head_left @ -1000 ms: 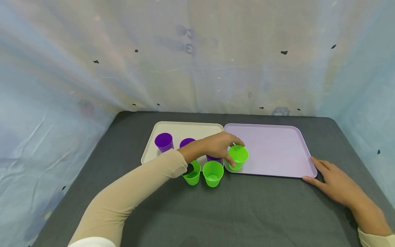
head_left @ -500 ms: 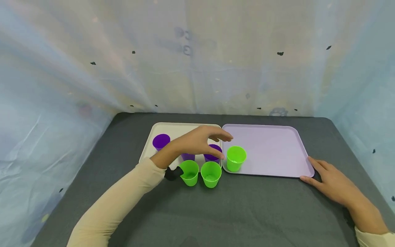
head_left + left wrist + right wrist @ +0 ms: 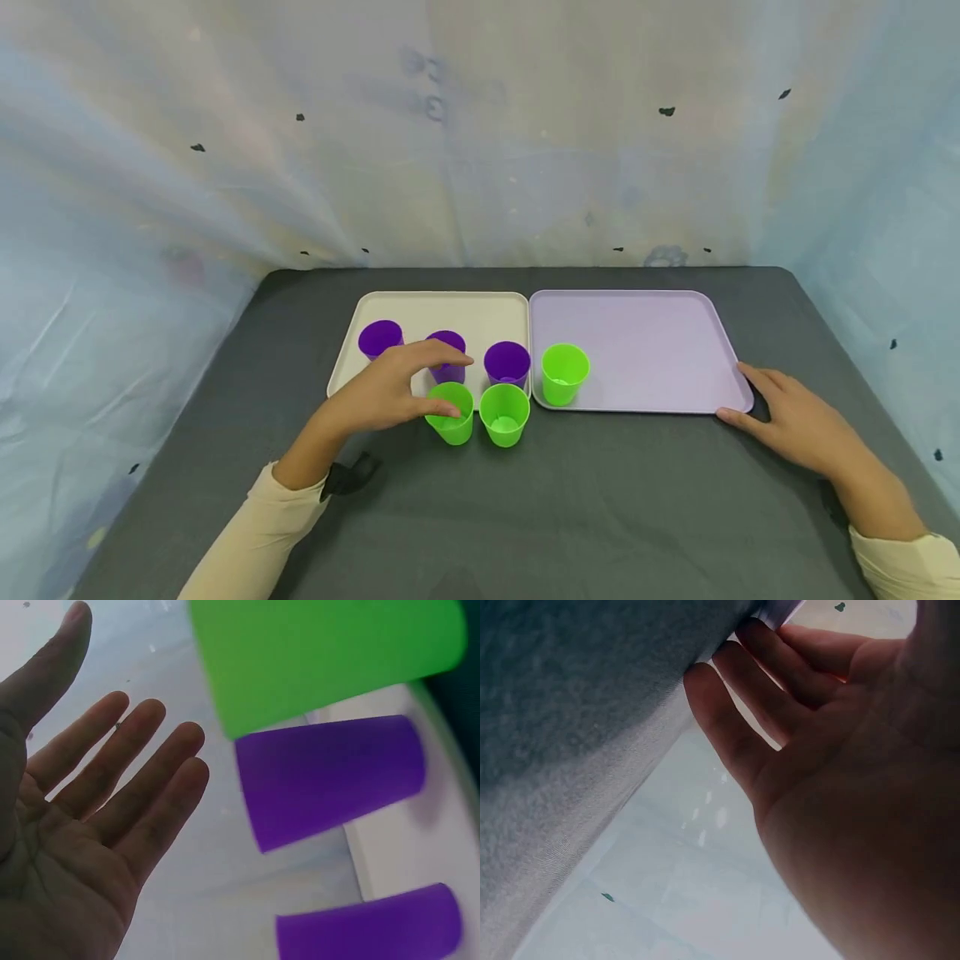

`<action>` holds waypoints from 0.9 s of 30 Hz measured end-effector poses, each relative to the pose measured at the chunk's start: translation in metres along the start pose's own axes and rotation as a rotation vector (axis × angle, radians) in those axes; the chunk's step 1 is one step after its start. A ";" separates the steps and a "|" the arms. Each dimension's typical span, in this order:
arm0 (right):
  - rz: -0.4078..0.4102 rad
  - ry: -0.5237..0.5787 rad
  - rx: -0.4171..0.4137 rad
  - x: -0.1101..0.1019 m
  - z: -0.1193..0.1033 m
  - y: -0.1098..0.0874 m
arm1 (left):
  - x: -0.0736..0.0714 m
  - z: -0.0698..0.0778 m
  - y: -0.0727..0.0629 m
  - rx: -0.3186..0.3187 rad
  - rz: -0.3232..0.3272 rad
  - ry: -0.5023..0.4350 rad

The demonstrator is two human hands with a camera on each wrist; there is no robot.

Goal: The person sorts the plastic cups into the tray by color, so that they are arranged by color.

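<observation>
My left hand (image 3: 378, 392) hovers by the left green cup (image 3: 452, 432), thumb and fingers spread, holding nothing. In the left wrist view its straight fingers (image 3: 161, 787) stand apart from a green cup (image 3: 322, 660). Another green cup (image 3: 505, 421) stands just right of that cup, in front of the cream tray (image 3: 480, 304). Three purple cups, left (image 3: 380, 335), middle (image 3: 448, 372) and right (image 3: 507, 363), stand on this tray. A third green cup (image 3: 565, 379) is upright in the lavender tray's (image 3: 645, 350) front left corner. My right hand (image 3: 806, 425) touches that tray's front right corner with extended fingers.
The trays lie side by side on a dark grey cloth-covered table (image 3: 585, 500). Pale patterned curtains (image 3: 510, 167) enclose the back and sides. A black wrist strap (image 3: 352, 475) sits at my left wrist.
My left hand has let go of the green cup on the lavender tray and moved left to the left green cup. My right hand stays at the tray corner.
</observation>
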State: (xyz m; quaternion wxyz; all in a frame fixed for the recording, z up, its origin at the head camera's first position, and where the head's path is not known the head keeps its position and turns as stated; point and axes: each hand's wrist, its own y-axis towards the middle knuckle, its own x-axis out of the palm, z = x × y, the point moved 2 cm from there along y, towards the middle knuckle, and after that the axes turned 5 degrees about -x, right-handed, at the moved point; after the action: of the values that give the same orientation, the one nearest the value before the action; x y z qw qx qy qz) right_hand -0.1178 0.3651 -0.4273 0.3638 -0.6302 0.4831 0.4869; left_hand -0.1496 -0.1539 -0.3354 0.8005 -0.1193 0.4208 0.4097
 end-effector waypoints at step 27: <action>-0.051 -0.039 0.023 -0.001 -0.009 0.002 | 0.011 -0.022 -0.021 -0.116 -0.190 0.105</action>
State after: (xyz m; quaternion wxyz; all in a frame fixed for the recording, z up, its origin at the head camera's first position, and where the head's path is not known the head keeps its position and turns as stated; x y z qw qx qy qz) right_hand -0.1175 0.3564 -0.4242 0.3929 -0.6284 0.4651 0.4841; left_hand -0.1431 -0.1728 -0.3600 0.8044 -0.2261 0.4246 0.3487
